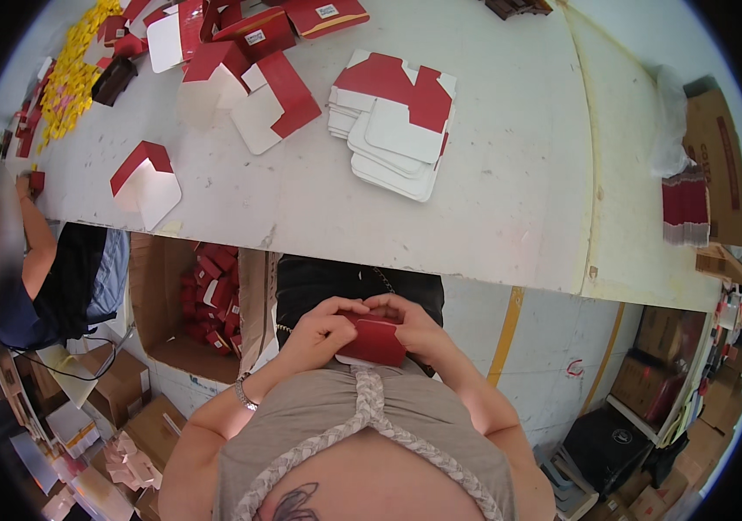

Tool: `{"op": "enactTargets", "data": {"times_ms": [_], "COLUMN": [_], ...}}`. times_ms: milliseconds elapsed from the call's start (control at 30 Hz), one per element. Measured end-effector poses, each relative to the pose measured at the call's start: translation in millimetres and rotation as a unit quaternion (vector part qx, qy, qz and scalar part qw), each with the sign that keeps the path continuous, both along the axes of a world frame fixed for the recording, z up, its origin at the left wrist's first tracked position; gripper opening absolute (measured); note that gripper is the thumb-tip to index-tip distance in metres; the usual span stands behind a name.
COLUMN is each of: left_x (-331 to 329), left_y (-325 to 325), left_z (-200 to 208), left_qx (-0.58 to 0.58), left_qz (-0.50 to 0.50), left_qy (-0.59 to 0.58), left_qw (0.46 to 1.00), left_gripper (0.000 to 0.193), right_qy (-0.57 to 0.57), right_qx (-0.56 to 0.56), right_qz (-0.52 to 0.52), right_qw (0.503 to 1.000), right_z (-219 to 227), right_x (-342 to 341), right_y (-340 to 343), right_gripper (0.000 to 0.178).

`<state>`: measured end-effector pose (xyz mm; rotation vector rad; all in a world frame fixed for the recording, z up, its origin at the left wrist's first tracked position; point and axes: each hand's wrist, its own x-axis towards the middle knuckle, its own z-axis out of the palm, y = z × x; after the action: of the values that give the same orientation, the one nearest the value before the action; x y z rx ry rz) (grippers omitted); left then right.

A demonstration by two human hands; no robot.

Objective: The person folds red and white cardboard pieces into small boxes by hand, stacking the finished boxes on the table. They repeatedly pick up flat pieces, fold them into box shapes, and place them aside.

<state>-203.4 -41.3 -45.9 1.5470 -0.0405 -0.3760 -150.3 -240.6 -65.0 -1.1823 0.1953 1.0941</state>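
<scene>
Close to my body, below the table's front edge, both hands hold a small red carton (380,342) with a white edge showing underneath. My left hand (322,333) grips its left side with curled fingers. On the right side my right hand (414,326) is closed around it, and the fingertips of both hands meet at its far edge. How far the carton is folded is hard to make out. Beyond my hands, a stack of flat red-and-white carton blanks (406,143) lies on the table. Several part-folded cartons (275,104) lie to its left.
The white table (492,208) spans the view ahead. A cardboard box (158,326) of small red cartons stands at left below it. A single part-folded carton (147,181) is near the table edge. Yellow packets (72,91) are piled far left, where another person (6,260) works.
</scene>
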Motion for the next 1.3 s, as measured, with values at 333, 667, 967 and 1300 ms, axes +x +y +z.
{"op": "enactTargets", "data": {"times_ms": [333, 667, 967, 1300], "left_x": [60, 86, 84, 96], "left_y": [-16, -5, 6, 1], "left_z": [60, 103, 90, 109], "left_qx": [0.16, 0.185, 0.104, 0.216], "left_qz": [0.058, -0.001, 0.178, 0.112], "left_qy": [-0.426, -0.407, -0.238, -0.38], "left_qw": [0.889, 0.895, 0.949, 0.892], "left_gripper": [0.028, 0.051, 0.037, 0.04], "right_qy": [-0.291, -0.356, -0.564, -0.562], "right_qx": [-0.015, 0.13, -0.04, 0.125], "right_qz": [-0.178, -0.318, -0.159, -0.192], "right_qw": [0.94, 0.869, 0.81, 0.795], "right_z": [83, 84, 86, 70], "right_x": [51, 58, 44, 60], "right_y": [19, 26, 35, 31], "right_gripper": [0.024, 0.02, 0.031, 0.02]}}
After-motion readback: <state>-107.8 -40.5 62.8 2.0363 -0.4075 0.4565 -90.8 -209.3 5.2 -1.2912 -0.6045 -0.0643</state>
